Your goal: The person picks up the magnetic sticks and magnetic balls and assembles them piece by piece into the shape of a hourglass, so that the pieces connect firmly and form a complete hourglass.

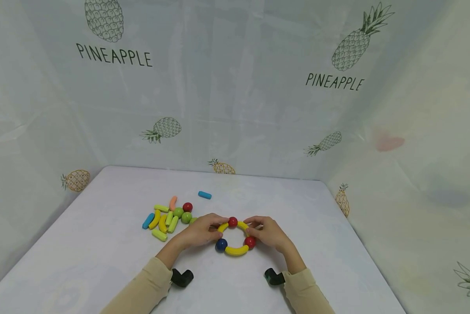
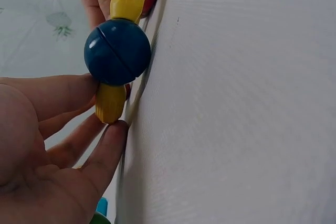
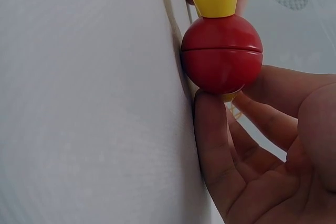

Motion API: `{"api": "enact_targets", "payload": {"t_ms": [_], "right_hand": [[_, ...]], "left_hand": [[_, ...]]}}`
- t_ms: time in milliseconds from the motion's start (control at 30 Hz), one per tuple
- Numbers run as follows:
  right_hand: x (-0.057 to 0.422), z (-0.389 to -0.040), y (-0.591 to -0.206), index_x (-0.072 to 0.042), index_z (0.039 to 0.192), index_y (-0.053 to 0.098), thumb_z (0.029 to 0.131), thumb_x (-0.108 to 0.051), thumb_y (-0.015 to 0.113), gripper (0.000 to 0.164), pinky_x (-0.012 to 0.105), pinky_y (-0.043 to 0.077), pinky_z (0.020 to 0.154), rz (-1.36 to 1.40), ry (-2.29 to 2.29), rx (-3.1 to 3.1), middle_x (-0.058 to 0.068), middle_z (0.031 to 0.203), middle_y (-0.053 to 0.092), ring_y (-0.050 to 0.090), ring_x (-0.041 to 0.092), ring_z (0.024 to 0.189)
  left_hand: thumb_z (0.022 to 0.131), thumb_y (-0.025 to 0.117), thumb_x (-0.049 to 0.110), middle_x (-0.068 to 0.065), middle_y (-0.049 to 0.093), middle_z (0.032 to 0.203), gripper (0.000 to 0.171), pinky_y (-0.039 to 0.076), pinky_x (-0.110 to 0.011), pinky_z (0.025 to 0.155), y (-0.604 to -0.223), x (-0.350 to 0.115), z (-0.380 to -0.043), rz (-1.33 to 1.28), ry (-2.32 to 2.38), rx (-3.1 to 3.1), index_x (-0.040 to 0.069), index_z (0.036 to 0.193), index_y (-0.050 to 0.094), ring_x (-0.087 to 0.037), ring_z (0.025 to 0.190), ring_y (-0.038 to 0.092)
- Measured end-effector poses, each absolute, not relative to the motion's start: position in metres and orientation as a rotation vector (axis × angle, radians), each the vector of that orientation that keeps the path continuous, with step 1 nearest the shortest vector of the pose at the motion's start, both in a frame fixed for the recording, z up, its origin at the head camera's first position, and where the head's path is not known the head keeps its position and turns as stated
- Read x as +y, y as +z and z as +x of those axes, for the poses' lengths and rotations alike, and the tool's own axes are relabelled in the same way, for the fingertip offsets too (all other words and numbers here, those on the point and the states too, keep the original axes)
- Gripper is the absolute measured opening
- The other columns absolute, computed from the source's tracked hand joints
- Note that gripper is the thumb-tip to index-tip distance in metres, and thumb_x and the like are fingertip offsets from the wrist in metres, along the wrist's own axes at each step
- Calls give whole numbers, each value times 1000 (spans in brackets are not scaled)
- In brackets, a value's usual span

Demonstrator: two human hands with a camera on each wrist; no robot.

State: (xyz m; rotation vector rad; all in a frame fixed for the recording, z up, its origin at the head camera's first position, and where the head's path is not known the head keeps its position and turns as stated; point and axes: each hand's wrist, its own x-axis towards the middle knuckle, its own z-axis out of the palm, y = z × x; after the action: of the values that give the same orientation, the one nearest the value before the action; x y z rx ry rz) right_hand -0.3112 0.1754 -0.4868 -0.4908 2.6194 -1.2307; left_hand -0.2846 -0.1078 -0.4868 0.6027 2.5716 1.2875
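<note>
On the white table lies a ring of three curved yellow rods joined by a dark blue ball and two red balls. From the left, my left hand pinches the left curved yellow rod, with the thumb beside the blue ball. My right hand holds the ring on its right side, its fingers about the right yellow rod; in the right wrist view, thumb and fingers touch the red ball. The second red ball sits at the far side of the ring, between both hands' fingertips.
Left of the ring lie loose pieces: green balls, a red ball, light green rods, yellow curved rods, an orange curved rod and a blue rod. Another blue rod lies farther back. A pineapple-print curtain surrounds the table.
</note>
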Motion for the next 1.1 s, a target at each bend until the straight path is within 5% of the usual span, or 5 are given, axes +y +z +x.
{"api": "enact_targets", "payload": {"t_ms": [700, 1100], "right_hand": [[175, -311, -489, -18, 125, 76, 98, -23, 78, 27, 32, 58, 78, -460, -1219, 2638, 0, 105, 71, 64, 20, 98], [177, -311, -489, -17, 126, 76, 99, -24, 78, 28, 32, 59, 80, -472, -1231, 2621, 0, 106, 71, 64, 21, 99]], "left_hand": [[104, 71, 19, -7, 61, 146, 48, 55, -49, 107, -481, -116, -286, 633, 1302, 2568, 24, 151, 60, -28, 129, 63], [105, 69, 15, -5, 61, 149, 46, 56, -48, 107, -446, -138, -301, 635, 1335, 2679, 22, 150, 62, -29, 131, 63]]}}
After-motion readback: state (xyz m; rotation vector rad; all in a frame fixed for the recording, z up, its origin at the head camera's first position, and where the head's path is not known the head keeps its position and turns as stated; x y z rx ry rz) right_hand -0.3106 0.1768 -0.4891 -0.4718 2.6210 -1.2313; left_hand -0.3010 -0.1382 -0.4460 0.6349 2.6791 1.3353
